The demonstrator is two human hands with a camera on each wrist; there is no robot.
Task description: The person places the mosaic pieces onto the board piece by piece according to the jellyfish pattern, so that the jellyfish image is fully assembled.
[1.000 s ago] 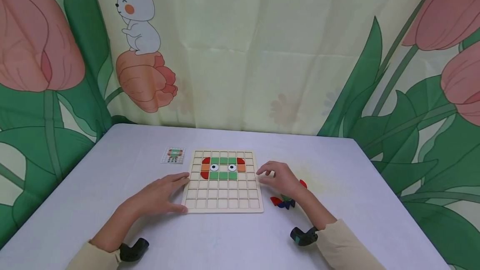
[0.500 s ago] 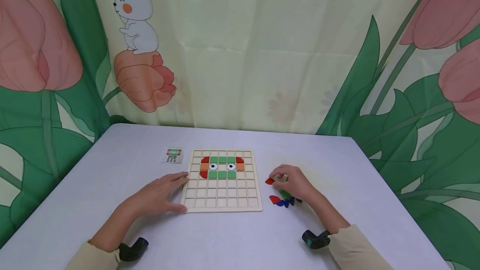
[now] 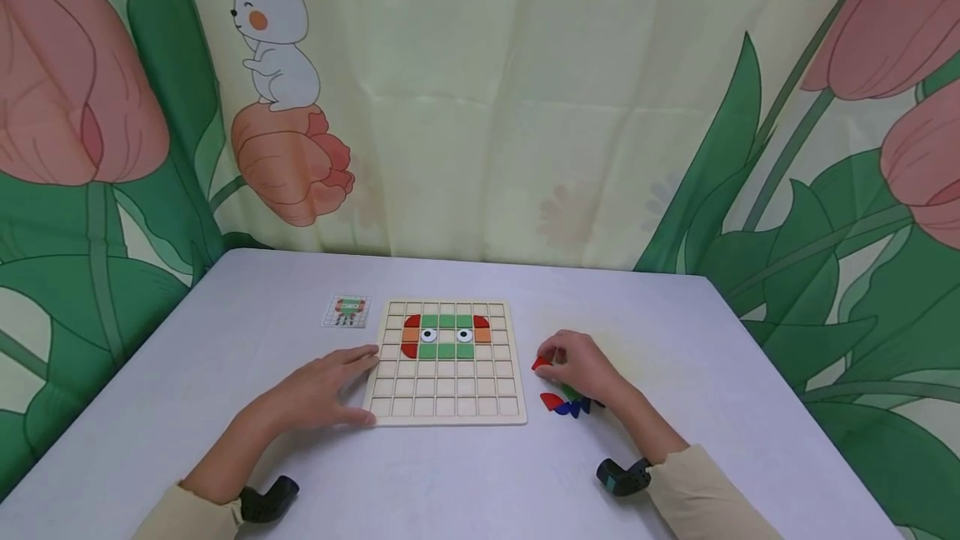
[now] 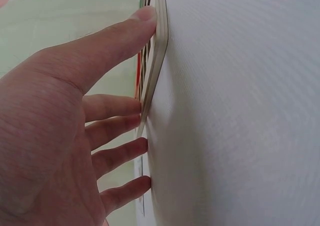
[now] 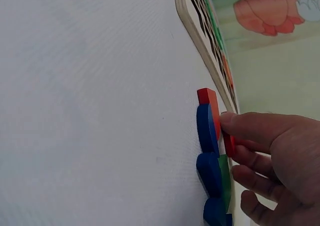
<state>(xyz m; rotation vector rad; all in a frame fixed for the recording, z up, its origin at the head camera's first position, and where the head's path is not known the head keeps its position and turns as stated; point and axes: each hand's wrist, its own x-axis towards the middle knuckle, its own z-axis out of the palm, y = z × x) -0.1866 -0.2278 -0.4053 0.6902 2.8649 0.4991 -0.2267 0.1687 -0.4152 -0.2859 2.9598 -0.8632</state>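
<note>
A wooden grid board lies on the table, with green, orange and red pieces and two eye pieces set in its upper rows. My left hand rests at the board's left edge, thumb at the near corner and fingers straight, as the left wrist view also shows. To the right of the board, my right hand pinches a red quarter-round block between thumb and fingers. Just in front of that hand lie another red block, several blue blocks and a green block, partly hidden by the hand.
A small pattern card showing a figure on a grid lies left of the board's far corner. The white table ends at a curtain printed with tulips and a rabbit.
My right hand has moved from the board's right edge back to the loose blocks and taken hold of a red one. My left hand has stayed at the board.
</note>
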